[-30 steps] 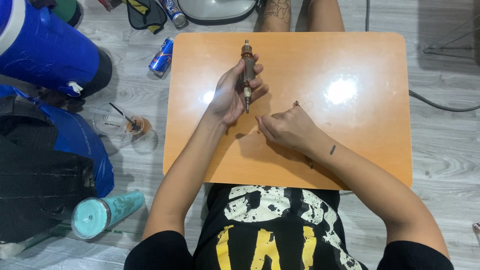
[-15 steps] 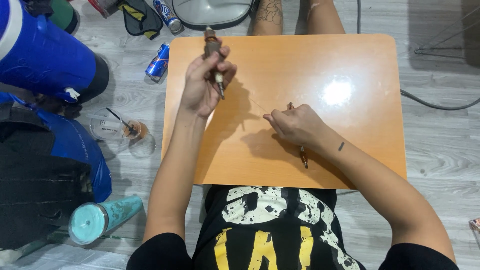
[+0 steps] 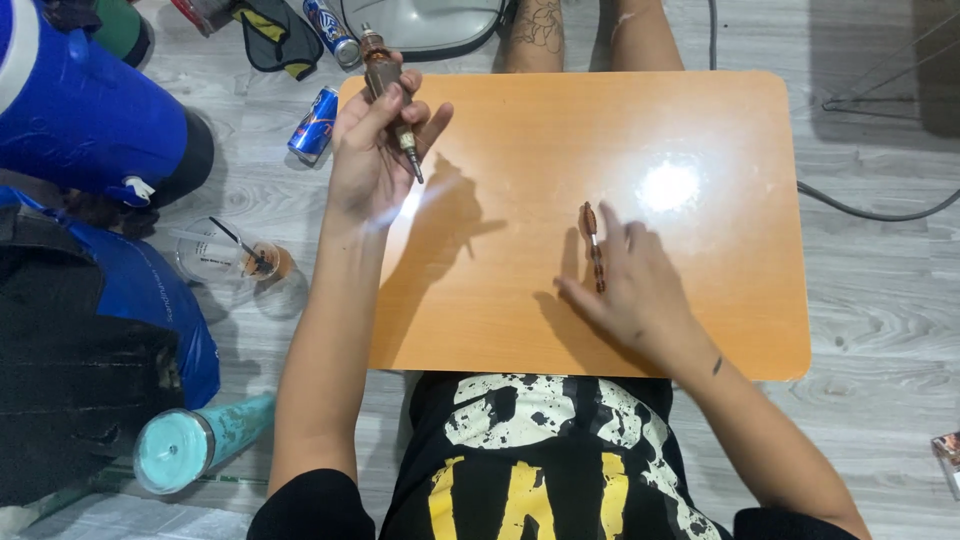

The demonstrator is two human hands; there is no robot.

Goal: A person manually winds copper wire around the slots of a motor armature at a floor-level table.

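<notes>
My left hand (image 3: 372, 150) is raised over the left edge of a small orange table (image 3: 700, 120) and grips a brown tool handle (image 3: 385, 82) with a thin metal tip pointing down. My right hand (image 3: 630, 280) rests flat on the table near its front, fingers spread. A thin brown rod-like piece (image 3: 594, 245) lies on the tabletop under its fingertips, touching the index finger; whether the hand grips the piece is unclear.
Left of the table on the grey floor stand a large blue cooler jug (image 3: 90, 110), a plastic cup with a straw (image 3: 235, 260), a teal tumbler (image 3: 190, 450), two drink cans (image 3: 313, 125) and a dark bag (image 3: 70, 380). Another person's legs (image 3: 590, 35) are beyond the table. A cable (image 3: 870, 205) lies right.
My left hand has carried the tool handle from the table's middle up and left to its far left edge. My right hand opened out flat, leaving the thin piece on the table.
</notes>
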